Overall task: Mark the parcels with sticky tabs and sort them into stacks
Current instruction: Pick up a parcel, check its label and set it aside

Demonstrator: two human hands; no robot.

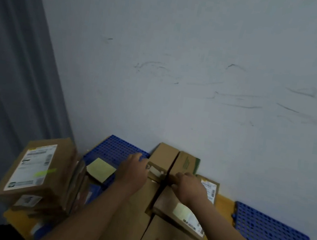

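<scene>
Holding box (165, 156) edge with left grip (133, 169). Touching its top with right grip (188, 187); too blurry to tell more. Likely steadying it for stacking. Beside, on mat (116, 146): pad (100, 169).

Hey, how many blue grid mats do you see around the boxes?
2. One blue mat lies by the wall beyond the left hand; a second mat lies right of the right forearm. Blue patches between boxes low left may be more, partly hidden.
</scene>
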